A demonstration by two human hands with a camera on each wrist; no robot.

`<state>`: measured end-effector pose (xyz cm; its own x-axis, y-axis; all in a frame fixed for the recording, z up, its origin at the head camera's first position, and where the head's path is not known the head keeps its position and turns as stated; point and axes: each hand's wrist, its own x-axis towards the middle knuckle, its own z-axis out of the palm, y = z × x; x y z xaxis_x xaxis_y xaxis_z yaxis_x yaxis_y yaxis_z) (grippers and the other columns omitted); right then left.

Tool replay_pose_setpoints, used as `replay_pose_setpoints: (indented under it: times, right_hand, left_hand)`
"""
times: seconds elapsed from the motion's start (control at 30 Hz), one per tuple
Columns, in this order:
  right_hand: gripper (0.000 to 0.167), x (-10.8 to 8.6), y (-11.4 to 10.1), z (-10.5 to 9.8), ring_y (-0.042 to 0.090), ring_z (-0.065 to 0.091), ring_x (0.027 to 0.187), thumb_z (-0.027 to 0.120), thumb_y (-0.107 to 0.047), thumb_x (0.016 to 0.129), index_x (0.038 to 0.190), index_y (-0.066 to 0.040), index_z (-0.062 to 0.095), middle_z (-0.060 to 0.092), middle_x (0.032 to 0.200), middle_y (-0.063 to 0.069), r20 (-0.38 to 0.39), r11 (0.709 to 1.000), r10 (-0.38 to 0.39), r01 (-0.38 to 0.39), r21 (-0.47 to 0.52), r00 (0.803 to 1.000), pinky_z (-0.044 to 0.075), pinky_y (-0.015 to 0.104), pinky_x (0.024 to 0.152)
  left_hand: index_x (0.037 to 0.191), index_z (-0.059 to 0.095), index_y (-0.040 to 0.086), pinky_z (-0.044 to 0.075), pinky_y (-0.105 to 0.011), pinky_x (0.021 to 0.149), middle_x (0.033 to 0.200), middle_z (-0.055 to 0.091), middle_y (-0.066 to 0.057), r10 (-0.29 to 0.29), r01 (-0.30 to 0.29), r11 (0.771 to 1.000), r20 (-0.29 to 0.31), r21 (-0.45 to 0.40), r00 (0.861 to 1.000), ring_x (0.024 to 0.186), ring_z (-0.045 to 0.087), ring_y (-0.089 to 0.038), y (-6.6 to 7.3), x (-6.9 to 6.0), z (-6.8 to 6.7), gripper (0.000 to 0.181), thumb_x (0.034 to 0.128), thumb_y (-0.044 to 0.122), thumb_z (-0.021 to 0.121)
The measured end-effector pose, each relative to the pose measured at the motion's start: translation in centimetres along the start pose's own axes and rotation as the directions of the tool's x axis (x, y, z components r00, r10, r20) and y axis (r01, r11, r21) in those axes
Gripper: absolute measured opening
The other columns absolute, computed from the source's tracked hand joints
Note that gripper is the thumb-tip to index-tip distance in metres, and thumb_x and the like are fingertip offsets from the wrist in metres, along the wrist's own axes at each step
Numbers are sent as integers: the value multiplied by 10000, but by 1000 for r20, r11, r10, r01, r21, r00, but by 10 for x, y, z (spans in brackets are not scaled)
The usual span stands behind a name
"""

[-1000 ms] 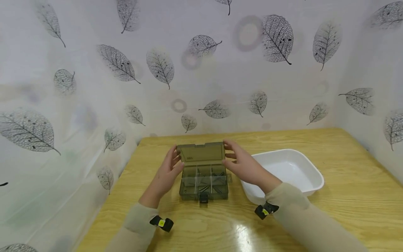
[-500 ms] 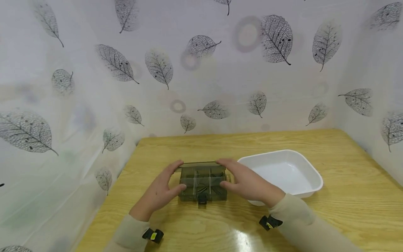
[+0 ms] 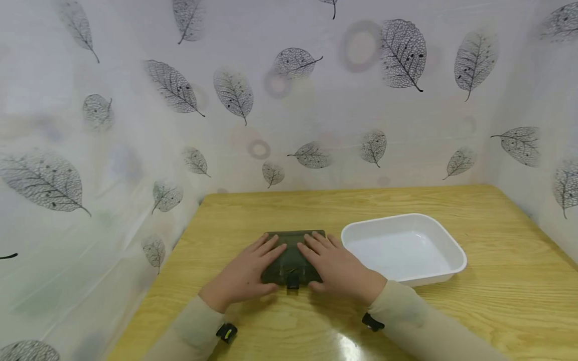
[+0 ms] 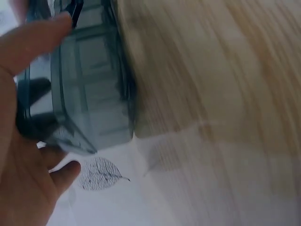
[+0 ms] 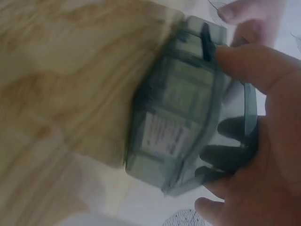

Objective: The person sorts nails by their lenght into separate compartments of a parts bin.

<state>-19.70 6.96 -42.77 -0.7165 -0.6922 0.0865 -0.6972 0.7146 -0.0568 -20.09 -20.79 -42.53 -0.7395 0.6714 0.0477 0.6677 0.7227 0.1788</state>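
Observation:
A dark translucent green plastic compartment box [image 3: 291, 258] sits on the wooden table, its lid lowered over the compartments. A black latch [image 3: 293, 281] marks the middle of its front. On the lid's left part lie the spread fingers of my left hand [image 3: 246, 276], the thumb near the front edge. My right hand [image 3: 345, 273] mirrors it on the right part, fingers extended. Both wrist views show fingers over the lid and the thumbs along the front; in the right one a white label [image 5: 162, 134] appears on the box. Whether the lid is fully down, I cannot tell.
A white rectangular tray [image 3: 406, 245] stands right of the box, close to my right hand. The wooden table [image 3: 289, 331] meets leaf-patterned sheeting [image 3: 325, 120] at the back and on both sides.
The lid, raised upright a second ago, has swung down toward me over the compartments. Both hands have moved from its side edges onto its top.

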Motion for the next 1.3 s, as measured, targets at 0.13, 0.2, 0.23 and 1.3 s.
replay_pose_setpoints:
  times: [0.13,0.2,0.23,1.3]
  right_hand:
    - [906,7,-7,5,372,221,1498,704,-530,912,1586,-60,321,265,1623,198,-11,999,0,0,-53,1000,225,558,1185]
    - [908,10,-10,8,378,238,1491,702,-534,912,1580,-45,328,273,1616,210,-19,996,2,-4,-87,1000,251,555,1176]
    - [912,11,-11,9,378,248,1488,704,-535,908,1577,-39,333,280,1612,214,-22,995,5,-7,-103,1000,262,555,1172]
    - [655,9,-23,10,366,214,1500,407,-451,1082,1573,-23,331,258,1624,202,-23,998,60,-61,-36,998,231,565,1180]
  left_hand:
    - [1622,255,157,277,-550,1165,1663,169,-150,-36,34,995,25,92,999,1515,114,-393,10,10,4,988,863,539,760]
    - [1624,237,135,279,-542,1167,1658,166,-175,-60,55,990,31,129,998,1510,116,-411,15,14,7,1010,861,544,757]
    - [1624,229,122,275,-534,1171,1656,167,-185,-72,66,987,31,143,997,1509,115,-417,17,15,9,1020,859,539,760]
    - [1612,202,45,182,-542,1199,1660,83,-217,-122,122,992,27,-25,992,1518,-11,-413,26,12,13,744,1060,471,461]
